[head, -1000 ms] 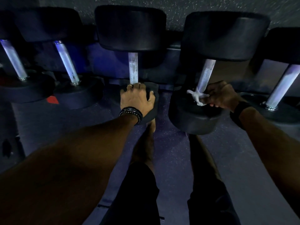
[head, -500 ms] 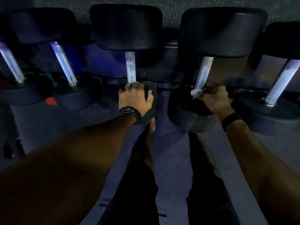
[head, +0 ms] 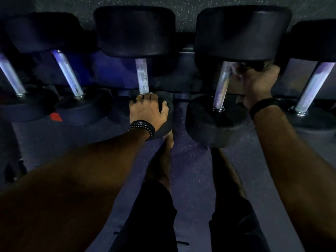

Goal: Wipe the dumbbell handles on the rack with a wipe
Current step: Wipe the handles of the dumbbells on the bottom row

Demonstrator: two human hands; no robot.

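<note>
Several black dumbbells with silver handles lie in a row on the rack. My right hand (head: 257, 84) is up at the far end of one handle (head: 221, 88), fingers curled, with a blurred pale scrap of the wipe (head: 234, 69) showing against the metal just under the far head. My left hand (head: 148, 110) grips the near head (head: 166, 113) of the middle dumbbell, at the foot of its handle (head: 142, 77).
More dumbbell handles stand to the left (head: 68, 73) and far right (head: 313, 86). Big black far heads (head: 134, 31) overhang the handles. My legs (head: 160, 179) stand below on the speckled floor (head: 190, 160). A red mark (head: 56, 117) shows at the left.
My right hand has slid with the wipe from the near end of the handle up to its far end. The left hand has stayed on the middle dumbbell's head.
</note>
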